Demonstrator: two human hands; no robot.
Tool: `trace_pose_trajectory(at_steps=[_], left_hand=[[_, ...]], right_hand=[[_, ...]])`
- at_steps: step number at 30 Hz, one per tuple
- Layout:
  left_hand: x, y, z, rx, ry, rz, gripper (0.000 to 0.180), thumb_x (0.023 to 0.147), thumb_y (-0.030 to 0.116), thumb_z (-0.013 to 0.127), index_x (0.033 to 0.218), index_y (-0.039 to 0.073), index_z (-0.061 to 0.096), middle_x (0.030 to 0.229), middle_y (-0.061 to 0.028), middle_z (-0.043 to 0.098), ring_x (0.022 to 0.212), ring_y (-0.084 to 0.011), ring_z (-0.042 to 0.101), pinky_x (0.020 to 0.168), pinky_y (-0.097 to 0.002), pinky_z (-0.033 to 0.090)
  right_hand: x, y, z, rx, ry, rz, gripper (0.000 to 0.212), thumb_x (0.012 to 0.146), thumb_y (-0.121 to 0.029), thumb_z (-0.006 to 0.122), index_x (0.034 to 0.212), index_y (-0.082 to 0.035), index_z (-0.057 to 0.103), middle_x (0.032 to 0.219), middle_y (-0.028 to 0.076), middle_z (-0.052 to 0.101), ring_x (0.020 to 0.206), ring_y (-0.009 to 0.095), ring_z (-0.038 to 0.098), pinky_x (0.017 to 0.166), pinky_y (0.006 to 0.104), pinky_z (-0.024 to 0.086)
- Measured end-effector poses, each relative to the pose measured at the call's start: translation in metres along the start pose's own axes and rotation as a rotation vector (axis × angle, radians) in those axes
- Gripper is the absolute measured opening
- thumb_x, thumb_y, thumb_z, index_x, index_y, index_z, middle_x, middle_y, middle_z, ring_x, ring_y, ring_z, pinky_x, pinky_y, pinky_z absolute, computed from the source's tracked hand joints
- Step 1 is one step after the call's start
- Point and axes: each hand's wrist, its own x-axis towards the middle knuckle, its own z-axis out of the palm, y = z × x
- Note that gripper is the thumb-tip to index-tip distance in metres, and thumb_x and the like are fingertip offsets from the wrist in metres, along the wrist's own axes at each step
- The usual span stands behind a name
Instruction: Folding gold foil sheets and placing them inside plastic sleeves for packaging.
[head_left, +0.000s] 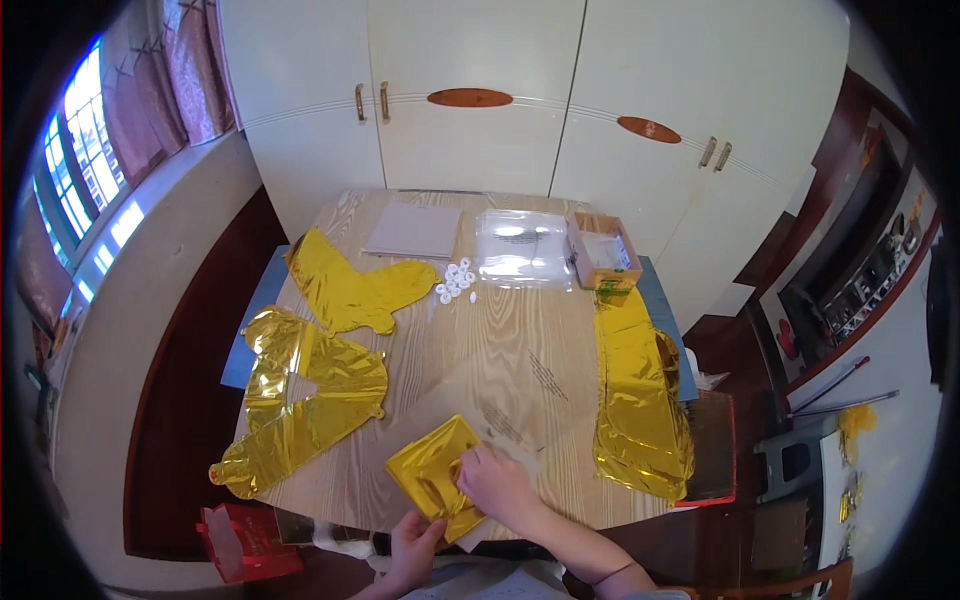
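A folded gold foil balloon (425, 470) lies at the near edge of the wooden table, over a clear plastic bag (545, 425). My left hand (412, 550) pinches its lower corner between thumb and fingers. My right hand (497, 485) is closed on the right side of the foil, its fingertips partly hidden in the folds. More flat gold foil balloons are spread around: one (350, 290) at the far left, another (335, 385) below it on the left, and gold foil (640, 410) along the right edge.
Small white rings (455, 282) lie in a cluster mid-table. Behind them are a stack of pale sheets (413, 232), clear plastic bags (522, 250) and an open cardboard box (605, 255). White cabinets (480, 50) stand behind the table. A red bag (245, 545) sits at the lower left.
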Motion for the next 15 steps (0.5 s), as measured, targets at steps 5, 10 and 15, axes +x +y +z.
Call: trace_pose_trajectory(at_steps=[5, 10, 15], left_hand=[[-0.029, -0.054, -0.048, -0.118, 0.033, 0.0, 0.035, 0.093, -0.003, 0.05, 0.127, -0.002, 0.045, 0.118, -0.0152, 0.06, 0.107, -0.0234, 0.061, 0.089, -0.0378, 0.054], [-0.052, -0.062, -0.053, -0.189, 0.027, -0.116, 0.035, 0.094, 0.0, 0.052, 0.129, 0.0, 0.045, 0.116, -0.0151, 0.061, 0.104, -0.0235, 0.063, 0.084, -0.0369, 0.056], [-0.051, -0.07, -0.073, -0.112, 0.038, -0.135, 0.024, 0.097, 0.011, 0.052, 0.117, -0.002, 0.053, 0.101, -0.015, 0.067, 0.086, -0.0217, 0.068, 0.07, -0.0304, 0.058]], right_hand=[[-0.024, -0.028, 0.018, -0.112, -0.104, -0.116, 0.014, 0.075, -0.02, 0.063, 0.08, -0.009, 0.055, 0.075, 0.004, 0.055, 0.072, 0.02, 0.061, 0.053, 0.0298, 0.052], [-0.037, -0.044, 0.03, -0.112, -0.192, -0.188, 0.011, 0.073, -0.016, 0.061, 0.079, -0.01, 0.053, 0.074, 0.002, 0.054, 0.072, 0.016, 0.059, 0.053, 0.0275, 0.051], [-0.042, -0.047, 0.027, -0.086, -0.163, -0.194, 0.01, 0.073, -0.014, 0.059, 0.079, -0.009, 0.053, 0.074, 0.003, 0.054, 0.069, 0.016, 0.06, 0.053, 0.0275, 0.051]])
